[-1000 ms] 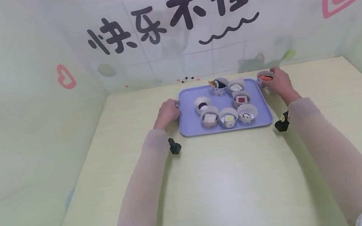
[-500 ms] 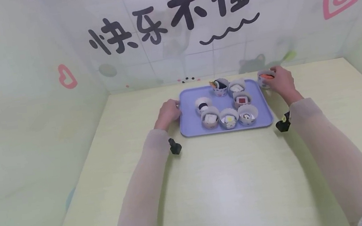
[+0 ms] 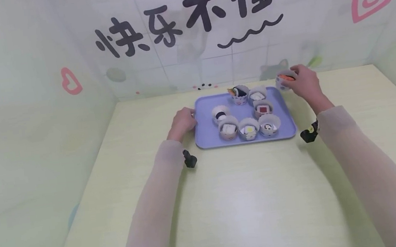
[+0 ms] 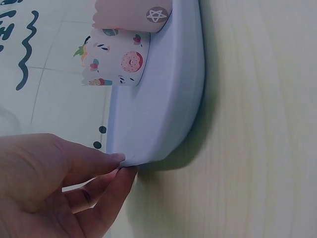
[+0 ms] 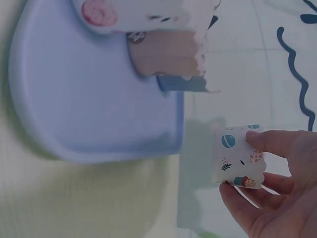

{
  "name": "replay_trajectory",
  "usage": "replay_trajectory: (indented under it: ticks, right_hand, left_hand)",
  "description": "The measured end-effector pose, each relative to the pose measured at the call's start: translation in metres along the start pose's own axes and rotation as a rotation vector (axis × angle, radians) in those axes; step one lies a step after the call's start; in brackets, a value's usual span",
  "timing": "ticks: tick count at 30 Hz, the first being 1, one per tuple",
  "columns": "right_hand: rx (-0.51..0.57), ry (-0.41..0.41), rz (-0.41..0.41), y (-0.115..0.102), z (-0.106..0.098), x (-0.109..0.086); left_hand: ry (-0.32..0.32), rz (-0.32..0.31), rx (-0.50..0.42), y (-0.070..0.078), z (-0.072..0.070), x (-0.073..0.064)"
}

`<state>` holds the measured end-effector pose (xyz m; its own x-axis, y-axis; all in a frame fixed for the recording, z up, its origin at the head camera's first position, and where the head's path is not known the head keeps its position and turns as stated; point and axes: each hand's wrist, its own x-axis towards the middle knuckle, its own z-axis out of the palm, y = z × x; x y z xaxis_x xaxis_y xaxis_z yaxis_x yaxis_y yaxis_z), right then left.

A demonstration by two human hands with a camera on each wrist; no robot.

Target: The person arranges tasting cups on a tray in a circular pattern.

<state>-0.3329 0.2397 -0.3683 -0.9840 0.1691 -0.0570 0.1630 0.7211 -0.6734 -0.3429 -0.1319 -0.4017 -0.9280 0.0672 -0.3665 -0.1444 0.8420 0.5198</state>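
My right hand (image 3: 307,84) pinches a patterned paper baking cup (image 5: 235,158) by its rim, thumb on one side and fingers on the other. An orange-topped piece (image 3: 286,77), like sushi, sits in that cup. In the right wrist view the cup is apart from the tray, just beyond its far right corner. My left hand (image 3: 182,121) pinches the left rim of the blue-lilac tray (image 3: 203,106) between thumb and fingertips, also seen in the left wrist view. Several similar cups stand on the tray, each with a small sushi-like piece; one cup (image 3: 241,100) at the back holds a black-wrapped roll.
The tray lies on a pale wooden table (image 3: 245,200), close to the back wall (image 3: 176,76) with its printed lettering. Side walls (image 3: 19,163) bound the table. Cups (image 3: 250,133) line the tray's front, with others (image 3: 264,112) along its right side.
My right hand has lifted the cup with the orange-topped piece slightly and shifted it left, towards the tray's far right corner. My left hand stays on the tray's rim.
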Motion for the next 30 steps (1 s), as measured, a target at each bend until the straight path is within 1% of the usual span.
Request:
replay_trajectory:
  ticks: [6, 13, 18, 25, 30]
  right_hand:
    - [-0.008, -0.032, -0.047, -0.02, 0.0, -0.004]
    - [-0.029, -0.075, -0.112, -0.038, 0.008, -0.009]
    - [-0.011, -0.098, -0.138, -0.051, 0.016, -0.011]
    - [0.001, -0.112, -0.195, -0.069, 0.03, -0.014]
    - [0.004, -0.143, -0.191, -0.082, 0.042, -0.013]
  left_hand:
    - [0.004, 0.006, 0.005, 0.0, -0.002, -0.001]
    - [-0.003, 0.002, -0.005, 0.0, -0.001, -0.002]
    - [0.007, 0.009, -0.002, 0.001, -0.001, -0.002]
    - [0.014, 0.024, 0.003, 0.0, 0.0, -0.002]
    - [0.019, 0.028, 0.009, 0.0, 0.0, -0.002]
